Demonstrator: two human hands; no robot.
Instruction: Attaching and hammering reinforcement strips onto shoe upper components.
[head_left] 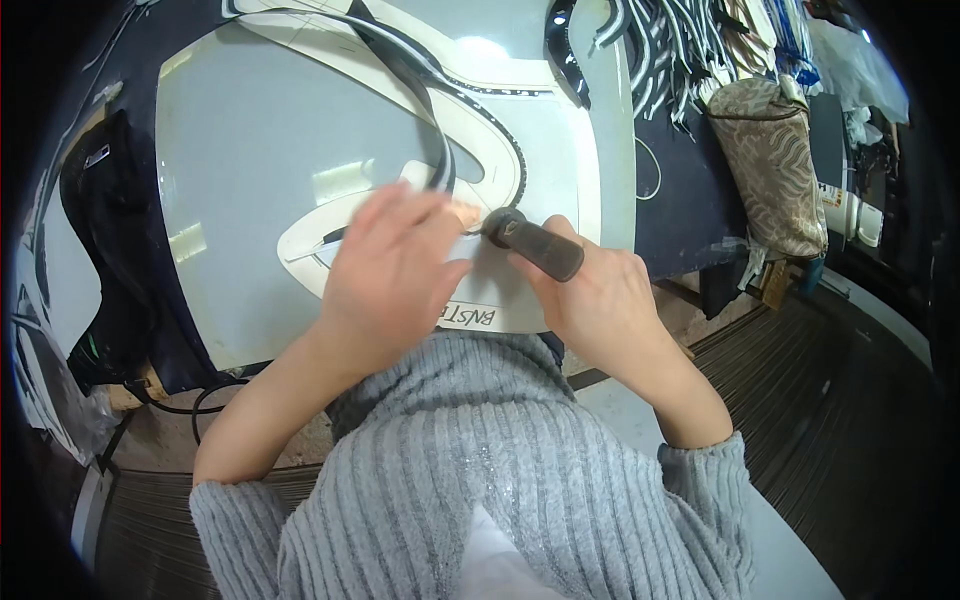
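Observation:
In front of me lies a cream, curved flat piece [320, 235], with black trim strip [518, 150] along part of its edge. My left hand [395, 265] is over its near end, fingers stretched and thumb apart; the fingertips are blurred. A dark hammer [545, 248] with a round face is held in my right hand [600, 285], its head close to the left fingertips and the piece's edge. The right fingers mostly hide its handle. A loose black-and-grey strip [440, 140] loops up from beside my left hand and across the piece.
The piece rests on a pale grey board [230, 130]. A bent black strip [567, 50] lies at the far edge. Many grey strips [660, 50] hang at the far right, near a patterned pouch [765, 165] and a clear plastic bag [855, 75]. Black material [115, 240] lies left.

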